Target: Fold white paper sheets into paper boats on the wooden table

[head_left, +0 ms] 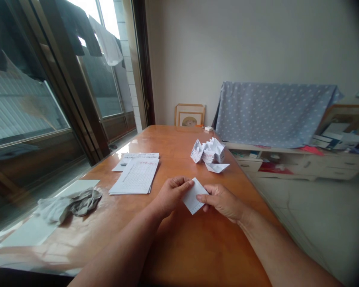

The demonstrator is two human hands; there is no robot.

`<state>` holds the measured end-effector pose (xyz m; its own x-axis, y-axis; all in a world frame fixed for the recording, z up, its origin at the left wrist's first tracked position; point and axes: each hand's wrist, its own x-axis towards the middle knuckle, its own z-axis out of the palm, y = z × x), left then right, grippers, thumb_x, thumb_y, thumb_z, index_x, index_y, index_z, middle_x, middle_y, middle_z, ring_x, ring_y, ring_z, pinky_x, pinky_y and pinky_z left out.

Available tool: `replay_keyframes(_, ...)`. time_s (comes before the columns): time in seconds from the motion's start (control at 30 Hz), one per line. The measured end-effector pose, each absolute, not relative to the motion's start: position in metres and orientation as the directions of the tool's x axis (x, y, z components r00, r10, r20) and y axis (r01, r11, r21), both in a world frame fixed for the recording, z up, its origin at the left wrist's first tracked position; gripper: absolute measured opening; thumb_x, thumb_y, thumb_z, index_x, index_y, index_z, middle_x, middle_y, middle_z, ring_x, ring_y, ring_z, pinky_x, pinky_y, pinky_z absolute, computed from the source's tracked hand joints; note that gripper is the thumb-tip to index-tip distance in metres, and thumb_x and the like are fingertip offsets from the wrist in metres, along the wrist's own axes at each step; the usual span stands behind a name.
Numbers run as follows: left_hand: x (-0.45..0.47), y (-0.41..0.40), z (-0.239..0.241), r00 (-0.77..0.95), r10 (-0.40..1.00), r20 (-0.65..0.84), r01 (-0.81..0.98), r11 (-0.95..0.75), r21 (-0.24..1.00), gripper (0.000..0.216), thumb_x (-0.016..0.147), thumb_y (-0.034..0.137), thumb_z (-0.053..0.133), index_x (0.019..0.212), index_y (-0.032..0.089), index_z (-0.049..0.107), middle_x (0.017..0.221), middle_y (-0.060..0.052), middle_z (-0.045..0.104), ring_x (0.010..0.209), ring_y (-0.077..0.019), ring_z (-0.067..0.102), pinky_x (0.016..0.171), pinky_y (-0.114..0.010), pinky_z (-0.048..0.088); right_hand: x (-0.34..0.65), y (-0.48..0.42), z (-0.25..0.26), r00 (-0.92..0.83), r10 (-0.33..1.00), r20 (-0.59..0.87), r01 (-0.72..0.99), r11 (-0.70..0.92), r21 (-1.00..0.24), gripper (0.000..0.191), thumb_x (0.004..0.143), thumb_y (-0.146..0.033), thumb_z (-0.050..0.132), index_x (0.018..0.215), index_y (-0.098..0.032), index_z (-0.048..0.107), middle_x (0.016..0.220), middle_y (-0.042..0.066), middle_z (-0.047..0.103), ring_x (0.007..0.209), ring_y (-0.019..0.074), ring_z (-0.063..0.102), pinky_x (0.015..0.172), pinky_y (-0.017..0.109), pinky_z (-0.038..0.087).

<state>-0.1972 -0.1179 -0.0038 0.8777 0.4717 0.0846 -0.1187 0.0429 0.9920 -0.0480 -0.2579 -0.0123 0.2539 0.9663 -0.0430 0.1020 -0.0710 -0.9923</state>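
Both my hands hold a small folded white paper (193,197) just above the orange wooden table (179,247). My left hand (171,194) pinches its upper left edge with closed fingers. My right hand (220,200) grips its right side, thumb on top. Beyond them, a pile of folded paper shapes (209,151) rests near the table's right edge, with one flat folded piece (217,167) in front of it.
A stack of printed sheets (136,176) with a pen lies at centre left. A crumpled grey cloth (70,204) sits on white paper at the left by the window. A low cabinet under a dotted blue cover (272,113) stands to the right.
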Motion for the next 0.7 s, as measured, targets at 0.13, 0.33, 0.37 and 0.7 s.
replay_keyframes(0.13, -0.1961, -0.1205, -0.0038, 0.872, 0.483, 0.078, -0.136, 0.085, 0.987, 0.033, 0.084, 0.048, 0.07, 0.08, 0.016, 0.064, 0.072, -0.001, 0.062, 0.063, -0.0129, 0.055, 0.06, -0.025, 0.041, -0.0493, -0.2577, -0.0132, 0.239, 0.97, -0.039, 0.118, -0.069, -0.991, 0.026, 0.083, -0.042, 0.072, 0.086, -0.017, 0.071, 0.076, 0.003, 0.069, 0.064, 0.0148, 0.058, 0.062, 0.028, 0.045)
replay_keyframes(0.33, -0.1954, -0.1233, -0.002, 0.873, 0.489, 0.009, -0.061, 0.092, 0.994, 0.037, 0.079, 0.051, 0.073, 0.085, 0.016, 0.066, 0.07, -0.001, 0.061, 0.057, -0.0121, 0.053, 0.052, -0.023, 0.038, -0.0527, -0.2578, -0.0129, 0.197, 0.978, -0.075, 0.161, -0.107, -0.981, 0.026, 0.082, -0.043, 0.072, 0.082, -0.017, 0.071, 0.073, 0.003, 0.07, 0.061, 0.0148, 0.059, 0.059, 0.027, 0.044)
replay_keyframes(0.37, -0.195, -0.1237, -0.0025, 0.864, 0.504, 0.014, -0.065, 0.084, 0.994, 0.037, 0.079, 0.052, 0.073, 0.084, 0.016, 0.065, 0.069, -0.001, 0.061, 0.057, -0.0118, 0.053, 0.051, -0.023, 0.038, -0.0528, -0.2577, -0.013, 0.195, 0.978, -0.074, 0.16, -0.106, -0.981, 0.026, 0.082, -0.043, 0.072, 0.083, -0.017, 0.071, 0.073, 0.003, 0.07, 0.061, 0.0146, 0.059, 0.059, 0.027, 0.044)
replay_keyframes(0.7, -0.1913, -0.1198, -0.0073, 0.793, 0.604, 0.078, -0.09, -0.01, 0.996, 0.041, 0.08, 0.056, 0.071, 0.079, 0.017, 0.061, 0.064, 0.001, 0.057, 0.055, -0.0115, 0.05, 0.052, -0.023, 0.038, -0.0528, -0.2578, -0.0136, 0.219, 0.974, -0.051, 0.104, -0.075, -0.992, 0.038, 0.086, -0.054, 0.066, 0.085, -0.016, 0.069, 0.076, 0.005, 0.072, 0.062, 0.0151, 0.062, 0.062, 0.028, 0.047)
